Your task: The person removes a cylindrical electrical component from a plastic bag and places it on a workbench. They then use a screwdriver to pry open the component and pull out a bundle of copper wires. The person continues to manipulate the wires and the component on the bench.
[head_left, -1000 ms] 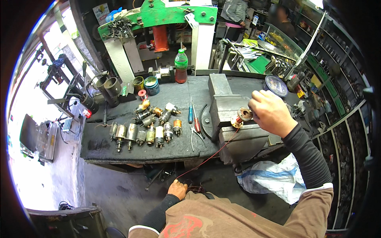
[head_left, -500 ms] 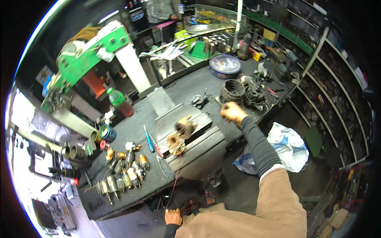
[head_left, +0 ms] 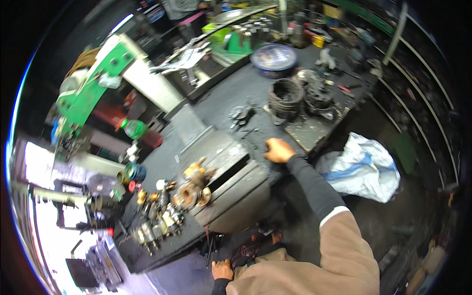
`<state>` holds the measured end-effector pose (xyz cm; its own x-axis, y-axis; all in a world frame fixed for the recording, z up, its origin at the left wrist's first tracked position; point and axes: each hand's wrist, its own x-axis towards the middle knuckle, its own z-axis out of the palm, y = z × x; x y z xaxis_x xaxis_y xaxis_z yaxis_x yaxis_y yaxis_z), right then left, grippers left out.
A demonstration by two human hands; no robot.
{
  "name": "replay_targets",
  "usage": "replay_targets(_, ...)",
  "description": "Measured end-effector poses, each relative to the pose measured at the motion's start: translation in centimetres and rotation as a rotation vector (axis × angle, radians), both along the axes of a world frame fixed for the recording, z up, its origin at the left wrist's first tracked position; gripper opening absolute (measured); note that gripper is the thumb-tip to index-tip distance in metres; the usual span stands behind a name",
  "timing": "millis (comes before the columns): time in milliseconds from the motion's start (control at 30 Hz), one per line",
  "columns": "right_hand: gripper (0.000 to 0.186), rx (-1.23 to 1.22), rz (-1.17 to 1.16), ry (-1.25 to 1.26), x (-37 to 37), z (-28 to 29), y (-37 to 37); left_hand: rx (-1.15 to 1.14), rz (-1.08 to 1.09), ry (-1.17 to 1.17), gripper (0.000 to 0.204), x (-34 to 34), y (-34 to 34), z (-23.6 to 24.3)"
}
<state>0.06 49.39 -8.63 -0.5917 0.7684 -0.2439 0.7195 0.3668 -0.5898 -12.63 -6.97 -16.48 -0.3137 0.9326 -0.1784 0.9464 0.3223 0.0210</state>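
Note:
My left hand (head_left: 222,270) is low in front of the bench, its fingers curled. A thin red wire (head_left: 207,231) hangs from a rusty, coil-like spool part (head_left: 188,195) and runs down toward this hand; its lower end is blurred. That part sits at the left end of a large grey bench vise (head_left: 236,184), next to another brownish, worn piece (head_left: 196,172). My right hand (head_left: 279,150) is closed over the bench just past the vise's right end, and what its fingers hold, if anything, is hidden. Two dark, round motor housings (head_left: 286,96) stand beyond it.
Several small cylindrical solenoids (head_left: 160,216) lie clustered on the bench's left. A green-topped bottle (head_left: 140,132) of red liquid and a lidded tub (head_left: 274,59) stand farther back. A white-and-blue sack (head_left: 364,167) lies on the floor at right, before shelving (head_left: 418,103).
The view has swung, so the bench and vise appear farther left. My right hand has drawn back from beside the housing, nearer the vise's end. My left hand stays low.

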Motion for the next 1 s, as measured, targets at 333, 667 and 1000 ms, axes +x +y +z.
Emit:
replay_targets(333, 0.017, -0.061, -0.043, 1.119, 2.6, 27.3, -10.4, 0.029, -0.05, -0.054, 0.016, -0.3, 2.1, -0.3)
replay_targets(667, 0.024, -0.027, 0.335, 0.567, -28.0, 16.8, -29.8, 0.055, -0.21, -0.172, 0.021, -2.9, 4.5, -2.2)
replay_targets(1000, 0.03, 0.223, -0.156, -0.13, -35.9, -0.8, -14.2, 0.118, -0.427, -0.318, 0.02, -4.2, 4.9, -6.4)
